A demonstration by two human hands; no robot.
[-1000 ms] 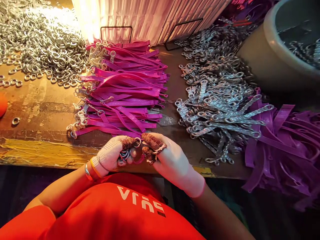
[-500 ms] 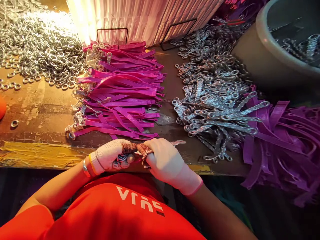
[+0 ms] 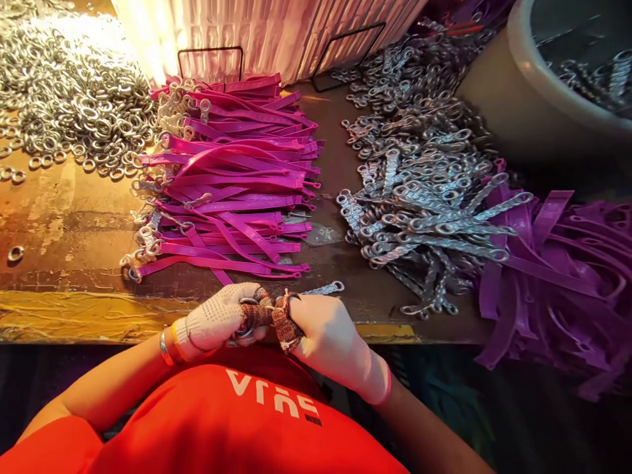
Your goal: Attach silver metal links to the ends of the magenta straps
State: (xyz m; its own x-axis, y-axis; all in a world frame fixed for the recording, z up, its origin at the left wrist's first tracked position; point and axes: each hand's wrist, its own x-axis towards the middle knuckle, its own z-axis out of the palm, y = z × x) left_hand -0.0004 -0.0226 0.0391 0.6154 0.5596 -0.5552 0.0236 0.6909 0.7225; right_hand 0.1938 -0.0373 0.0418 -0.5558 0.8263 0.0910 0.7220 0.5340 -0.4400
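Both hands wear pale gloves with brown wrapping on the fingers and meet at the table's front edge. My left hand (image 3: pixel 227 319) is closed around several metal rings (image 3: pixel 245 331), partly hidden by its fingers. My right hand (image 3: pixel 328 332) is closed with its fingertips against the left ones. A twisted silver link (image 3: pixel 323 289) sticks out beyond my right hand; its other end is hidden. Just past the hands lie magenta straps (image 3: pixel 232 263) in a row, with silver links at their left ends.
Loose rings (image 3: pixel 89 105) are heaped at the back left, with one single ring (image 3: pixel 16 254) nearer. Twisted links (image 3: pixel 424 204) are piled right of centre, beside purple straps (image 3: pixel 557 283). A grey bucket (image 3: pixel 494 99) stands back right. A ribbed pale panel (image 3: pixel 266 39) rises behind.
The hands have turned and come closer together, and the right wrist sits slightly lower. The silver link now points out further left. The whole view has shifted a little.
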